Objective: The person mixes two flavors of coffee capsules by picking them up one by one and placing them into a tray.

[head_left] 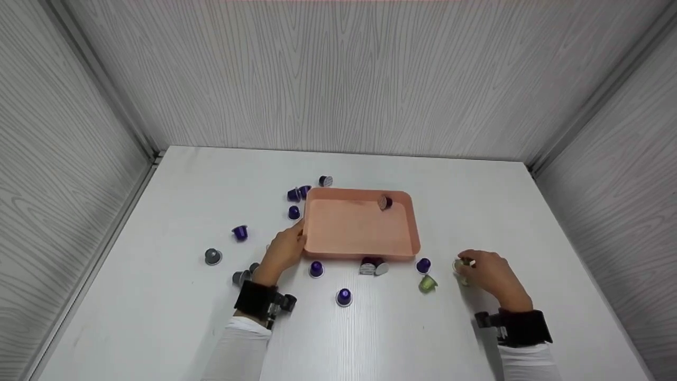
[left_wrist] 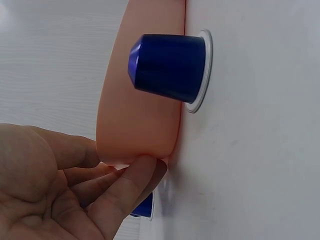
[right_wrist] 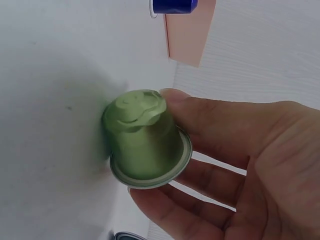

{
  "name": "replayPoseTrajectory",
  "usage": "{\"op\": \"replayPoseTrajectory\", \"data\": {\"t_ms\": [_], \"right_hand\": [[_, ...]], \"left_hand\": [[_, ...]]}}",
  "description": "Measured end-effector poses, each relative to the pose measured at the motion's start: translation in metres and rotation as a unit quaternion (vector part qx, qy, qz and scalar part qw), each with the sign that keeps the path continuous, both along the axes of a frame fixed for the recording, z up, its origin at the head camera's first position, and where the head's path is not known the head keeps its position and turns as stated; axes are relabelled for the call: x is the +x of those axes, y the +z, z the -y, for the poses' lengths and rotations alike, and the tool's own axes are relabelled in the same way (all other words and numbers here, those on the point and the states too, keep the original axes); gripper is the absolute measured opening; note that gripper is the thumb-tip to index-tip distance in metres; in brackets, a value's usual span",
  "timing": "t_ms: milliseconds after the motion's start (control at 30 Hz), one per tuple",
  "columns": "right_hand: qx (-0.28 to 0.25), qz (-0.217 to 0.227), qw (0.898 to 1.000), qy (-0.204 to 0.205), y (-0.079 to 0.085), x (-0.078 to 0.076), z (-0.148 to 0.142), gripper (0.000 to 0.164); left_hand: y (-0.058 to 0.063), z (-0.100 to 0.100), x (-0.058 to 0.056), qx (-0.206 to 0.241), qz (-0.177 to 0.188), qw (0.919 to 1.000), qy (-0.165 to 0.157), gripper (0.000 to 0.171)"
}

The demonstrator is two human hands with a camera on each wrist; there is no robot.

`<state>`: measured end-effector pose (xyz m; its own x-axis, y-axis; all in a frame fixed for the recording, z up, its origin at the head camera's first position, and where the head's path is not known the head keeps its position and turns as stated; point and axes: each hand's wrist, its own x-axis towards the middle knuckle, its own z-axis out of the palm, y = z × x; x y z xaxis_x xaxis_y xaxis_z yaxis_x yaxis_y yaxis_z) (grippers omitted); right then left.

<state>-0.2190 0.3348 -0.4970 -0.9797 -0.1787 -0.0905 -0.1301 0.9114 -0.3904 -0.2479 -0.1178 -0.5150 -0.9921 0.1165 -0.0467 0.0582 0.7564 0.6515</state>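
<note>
My left hand (head_left: 285, 247) pinches the left wall of a shallow pink tray (head_left: 359, 253) between thumb and fingers. Close by the tray wall in the left wrist view stands a dark blue coffee capsule (left_wrist: 170, 67). Over at the right, my right hand (head_left: 492, 275) has thumb and fingertips around a coffee capsule (head_left: 458, 265). A dented green capsule (right_wrist: 142, 135) fills the front of the right wrist view and hides the fingertips. Inside the tray, a dark capsule (head_left: 387, 202) lies on its side by the back wall.
Purple capsules (head_left: 316, 269) are scattered around the tray. Another green capsule (head_left: 428, 284) lies between tray and right hand. Two capsules (head_left: 367, 266) touch the tray's front. Grey capsules (head_left: 213, 256) sit at the left. Wood-grain panels (head_left: 338, 74) enclose the white table (head_left: 370, 344).
</note>
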Motion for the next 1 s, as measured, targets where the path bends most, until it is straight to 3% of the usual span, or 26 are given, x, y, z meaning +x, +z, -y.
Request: {"op": "replayPoseTrajectory", "data": {"t_ms": [533, 1000], "right_hand": [[-0.004, 0.007, 1.0, -0.03, -0.0068, -0.0046, 0.0035, 0.031], [-0.033, 0.007, 0.999, -0.042, -0.0046, -0.0047, 0.0021, 0.035]], "left_hand": [[-0.0005, 0.0011, 0.001, 0.002, -0.016, 0.9999, -0.001, 0.051], [-0.0014, 0.0005, 0.0001, 0.008, 0.001, 1.0, 0.002, 0.051]]}}
